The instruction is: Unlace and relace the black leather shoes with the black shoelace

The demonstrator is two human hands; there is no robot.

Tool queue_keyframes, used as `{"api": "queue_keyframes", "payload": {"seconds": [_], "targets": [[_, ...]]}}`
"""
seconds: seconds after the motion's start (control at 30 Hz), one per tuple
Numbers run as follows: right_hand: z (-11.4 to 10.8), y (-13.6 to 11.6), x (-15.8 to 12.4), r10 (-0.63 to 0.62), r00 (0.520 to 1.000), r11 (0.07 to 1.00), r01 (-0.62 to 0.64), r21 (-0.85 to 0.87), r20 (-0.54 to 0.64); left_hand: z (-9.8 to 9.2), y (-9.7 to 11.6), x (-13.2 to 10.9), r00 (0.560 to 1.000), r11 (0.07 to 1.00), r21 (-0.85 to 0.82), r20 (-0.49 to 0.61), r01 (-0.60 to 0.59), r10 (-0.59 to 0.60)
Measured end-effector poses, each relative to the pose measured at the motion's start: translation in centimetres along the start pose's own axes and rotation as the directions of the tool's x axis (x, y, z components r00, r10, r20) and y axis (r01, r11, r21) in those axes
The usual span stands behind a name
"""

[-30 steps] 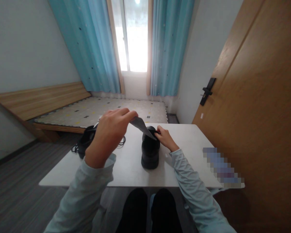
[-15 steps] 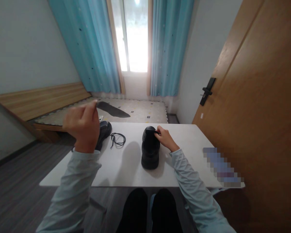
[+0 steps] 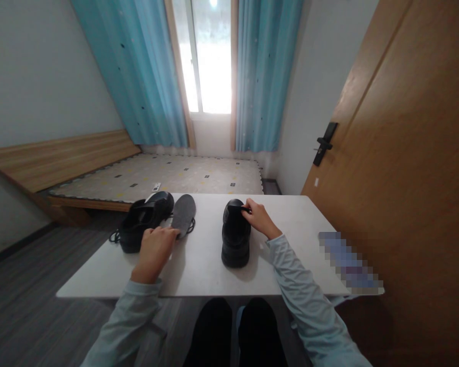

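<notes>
Here, at a white desk (image 3: 302, 239) in front of a bed (image 3: 176, 176), a seated person sets a dark insole (image 3: 184, 213) down flat between two black shoes. The left hand (image 3: 155, 248) has its fingertips on the insole's near end. Whether its grip is pinched on that edge or merely lying over it cannot be told from this angle. The insole lies just beside the second shoe (image 3: 145, 220) at the desk's left, and a black lace (image 3: 193, 225) shows at the insole's edge. The right hand (image 3: 257, 218) has its grip closed on the far rim of the shoe (image 3: 235, 239) at centre, which stands upright on its sole. The step in hand appears to be laying the insole down. The next move calls for little: easing the left fingers off without dragging the insole, with the centre shoe held steady.
</notes>
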State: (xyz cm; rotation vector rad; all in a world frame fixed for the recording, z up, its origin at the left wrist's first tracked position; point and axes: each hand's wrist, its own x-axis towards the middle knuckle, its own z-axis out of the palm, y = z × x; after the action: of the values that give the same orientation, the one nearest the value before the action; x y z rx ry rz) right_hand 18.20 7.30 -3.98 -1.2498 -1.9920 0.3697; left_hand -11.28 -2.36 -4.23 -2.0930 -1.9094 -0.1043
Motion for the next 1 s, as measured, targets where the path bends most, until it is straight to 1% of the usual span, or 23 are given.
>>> {"api": "queue_keyframes", "payload": {"seconds": [0.03,0.07,0.1,0.13,0.17,0.2,0.23,0.27,0.3,0.33,0.4,0.43,0.5,0.57,0.7,0.77,0.83,0.9,1.0], "targets": [[0.1,0.0,0.0,-0.002,1.0,1.0,0.002,-0.014,0.0,-0.4,0.4,0.0,0.999,1.0,-0.011,0.034,0.003,-0.003],[0.1,0.0,0.0,-0.004,1.0,1.0,0.004,-0.03,0.001,-0.9,1.1,0.0,0.999,1.0,-0.031,0.044,-0.003,0.004],[0.1,-0.1,-0.1,-0.006,1.0,0.999,0.006,-0.048,0.0,-1.5,1.9,0.1,0.999,0.998,-0.062,0.029,-0.025,0.027],[0.2,-0.1,-0.1,-0.009,1.0,0.998,0.008,-0.066,-0.001,-2.1,2.9,0.3,0.998,0.992,-0.101,-0.016,-0.07,0.068],[0.2,-0.2,-0.1,-0.01,1.0,0.997,0.01,-0.082,-0.001,-2.8,4.0,0.6,0.989,0.979,-0.15,-0.084,-0.136,0.125],[0.2,-0.3,-0.2,-0.011,1.0,0.995,0.011,-0.098,-0.001,-3.4,5.3,0.8,0.973,0.959,-0.2,-0.16,-0.199,0.169],[0.2,-0.4,-0.2,-0.01,1.0,0.994,0.01,-0.111,0.001,-4.0,6.6,1.0,0.95,0.929,-0.252,-0.222,-0.272,0.218],[0.2,-0.5,-0.3,-0.011,1.0,0.992,0.011,-0.123,0.004,-4.4,7.9,1.2,0.924,0.889,-0.291,-0.257,-0.353,0.283],[0.2,-0.7,-0.3,-0.014,1.0,0.991,0.014,-0.133,0.007,-4.7,9.1,1.2,0.902,0.854,-0.314,-0.269,-0.415,0.339],[0.2,-0.8,-0.4,-0.019,1.0,0.99,0.02,-0.141,0.009,-4.8,10.3,1.2,0.884,0.827,-0.326,-0.261,-0.458,0.387],[0.3,-0.9,-0.4,-0.042,0.999,0.988,0.043,-0.149,0.012,-4.6,12.2,1.0,0.879,0.817,-0.326,-0.229,-0.475,0.419],[0.3,-1.0,-0.4,-0.057,0.998,0.987,0.059,-0.15,0.014,-4.5,12.9,0.9,0.885,0.827,-0.319,-0.201,-0.464,0.419],[0.4,-1.1,-0.4,-0.087,0.996,0.985,0.089,-0.147,0.018,-4.2,13.9,0.6,0.913,0.863,-0.296,-0.14,-0.409,0.384],[0.4,-1.1,-0.4,-0.112,0.993,0.984,0.114,-0.134,0.023,-4.3,14.5,0.5,0.932,0.887,-0.285,-0.091,-0.363,0.351],[0.3,-1.2,-0.4,-0.139,0.99,0.986,0.14,-0.094,0.019,-5.0,14.5,0.6,0.947,0.897,-0.311,-0.034,-0.313,0.318],[0.1,-1.3,-0.4,-0.161,0.987,0.985,0.16,-0.066,-0.005,-5.2,14.2,0.7,0.957,0.902,-0.325,-0.048,-0.286,0.286],[0.0,-1.5,-0.4,-0.203,0.978,0.979,0.202,-0.018,-0.049,-5.3,13.8,0.8,0.963,0.903,-0.333,-0.085,-0.27,0.257],[-0.2,-1.6,-0.5,-0.252,0.962,0.966,0.256,0.026,-0.109,-5.3,13.3,0.9,0.965,0.908,-0.329,-0.118,-0.26,0.234],[-0.2,-1.4,-0.6,-0.3,0.934,0.949,0.314,0.043,-0.195,-5.3,12.1,1.1,0.968,0.924,-0.302,-0.16,-0.235,0.194]]}}
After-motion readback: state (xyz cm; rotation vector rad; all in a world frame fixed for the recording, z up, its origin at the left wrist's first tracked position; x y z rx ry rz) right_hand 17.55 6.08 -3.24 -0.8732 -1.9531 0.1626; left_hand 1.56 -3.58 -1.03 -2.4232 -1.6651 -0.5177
